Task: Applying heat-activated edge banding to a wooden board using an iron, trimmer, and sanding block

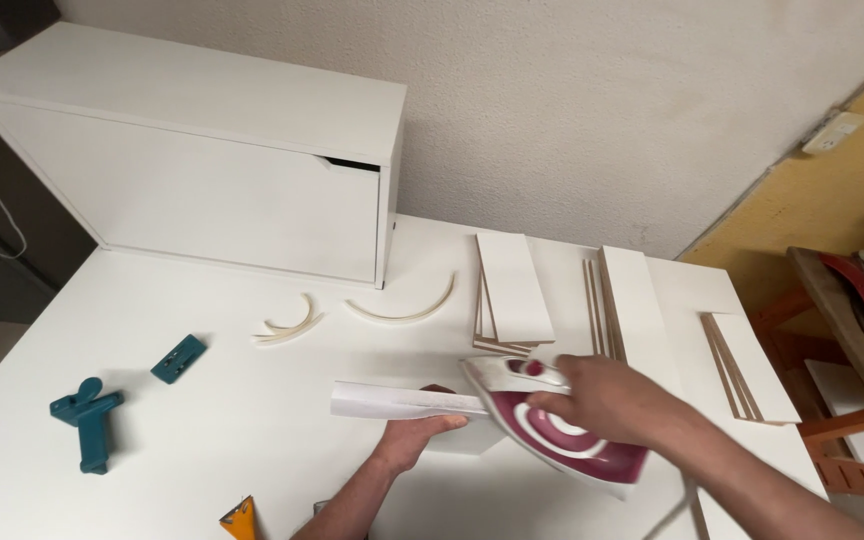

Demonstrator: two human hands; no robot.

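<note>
My right hand [602,400] grips the handle of a white and magenta clothes iron [552,425], tilted on its side, its tip against a narrow white strip [392,400]. The strip runs along the upper edge of a small white board that stands on the table. My left hand [414,435] holds that board from below, fingers wrapped around it; most of the board is hidden by the hand and the iron.
A white cabinet box [202,150] stands at the back left on the white table [202,450]. Stacks of white panels [514,290] [642,300] [752,365] lie to the right. Curved trim offcuts [292,325] [407,312], two teal tools [87,415] [178,358] and an orange tool [240,518] lie nearby.
</note>
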